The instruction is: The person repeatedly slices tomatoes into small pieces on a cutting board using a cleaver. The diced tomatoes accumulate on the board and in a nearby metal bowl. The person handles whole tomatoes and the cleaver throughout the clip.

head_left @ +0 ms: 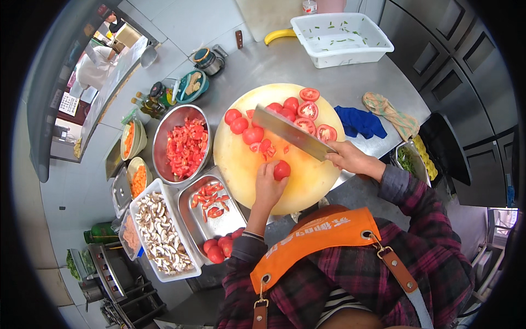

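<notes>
My right hand (348,157) grips the handle of a cleaver (293,133), its broad blade slanting up and left over the round cutting board (315,181). Near the board's front, my left hand (269,185) has its fingers round a tomato (281,170). Small cut tomato pieces (266,148) lie between the blade and that hand. Tomato halves (308,110) rest at the back of the board, several with cut faces up. More rounded tomato pieces (239,125) sit at the board's left, close to the cleaver's tip.
Left of the board stand a steel bowl of chopped tomato (204,114), a steel tray (230,211) with tomato wedges and tomatoes, and a white tub of sliced mushrooms (198,270). At the back are a white bin (350,58) and a banana (279,35). Cloths (360,122) lie right.
</notes>
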The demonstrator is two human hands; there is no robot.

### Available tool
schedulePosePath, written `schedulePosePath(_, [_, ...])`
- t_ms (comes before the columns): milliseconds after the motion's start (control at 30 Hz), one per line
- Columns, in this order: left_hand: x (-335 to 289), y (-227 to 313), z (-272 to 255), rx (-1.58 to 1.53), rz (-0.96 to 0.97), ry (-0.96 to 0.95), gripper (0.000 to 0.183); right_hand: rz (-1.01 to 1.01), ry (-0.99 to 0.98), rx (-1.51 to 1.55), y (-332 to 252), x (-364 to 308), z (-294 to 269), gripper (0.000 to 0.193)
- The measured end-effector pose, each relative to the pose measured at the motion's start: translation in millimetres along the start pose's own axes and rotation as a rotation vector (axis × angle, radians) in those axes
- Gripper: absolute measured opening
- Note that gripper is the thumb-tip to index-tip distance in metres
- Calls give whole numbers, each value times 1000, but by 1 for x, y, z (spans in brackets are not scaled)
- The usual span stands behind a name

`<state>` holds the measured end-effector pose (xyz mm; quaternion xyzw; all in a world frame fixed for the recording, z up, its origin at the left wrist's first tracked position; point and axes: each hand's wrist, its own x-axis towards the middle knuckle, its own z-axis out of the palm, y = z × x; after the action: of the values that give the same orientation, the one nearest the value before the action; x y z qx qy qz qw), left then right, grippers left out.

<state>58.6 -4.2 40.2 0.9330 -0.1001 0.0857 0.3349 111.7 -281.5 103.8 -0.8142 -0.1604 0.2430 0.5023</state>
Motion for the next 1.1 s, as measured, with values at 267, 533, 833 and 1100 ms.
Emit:
schedulePosePath(267, [-40, -20, 3, 13, 34, 206, 43, -350, -246, -817, -65, 11, 6, 15])
schedulePosePath(533, [-42, -23, 19, -1, 59, 253, 33, -266, -348, -905, -62, 38, 55, 19])
schedulePosePath(833, [-48, -27, 24, 36, 90, 281, 25, -231, -379, -862, -62, 27, 47, 21])
schedulePosePath(1100, [-48, -32, 9, 78, 159, 207, 29, -232, -324, -727, -51, 42, 63, 28])
